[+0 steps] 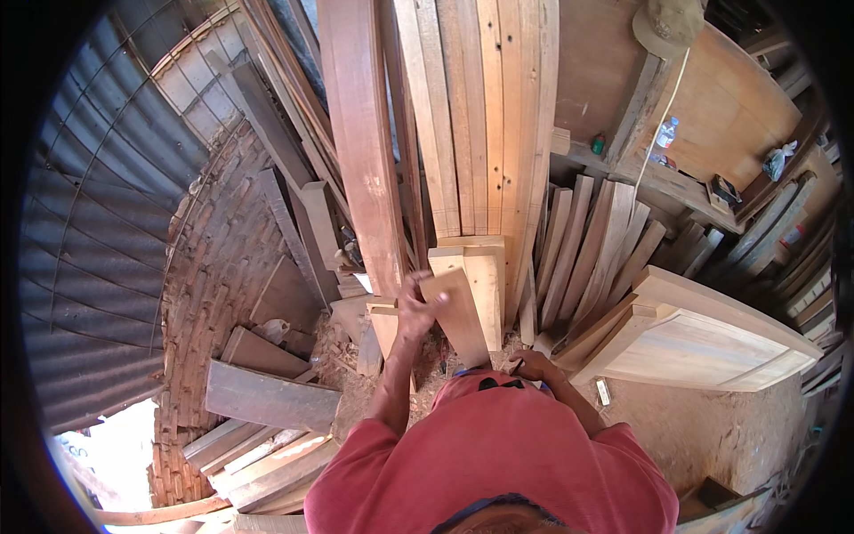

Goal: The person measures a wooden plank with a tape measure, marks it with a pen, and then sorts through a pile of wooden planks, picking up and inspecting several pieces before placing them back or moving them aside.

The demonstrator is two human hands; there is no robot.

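My left hand (416,307) grips the upper left edge of a short flat wooden board (458,311). The board stands tilted in front of my body, its lower end close to my red shirt. To the right of the board's lower end is my right hand (534,367), its fingers closed and low near my waist. A small dark thing shows at its fingertips, too small to name. Right behind the held board, pale wooden pieces (485,276) lean upright against tall planks.
Long planks (511,133) stand upright ahead. On the right leans a panelled wooden piece (703,347); rows of timber (587,249) stand behind it. Offcuts (267,396) lie at left by a brick wall (209,267). Sawdust covers the floor (703,436).
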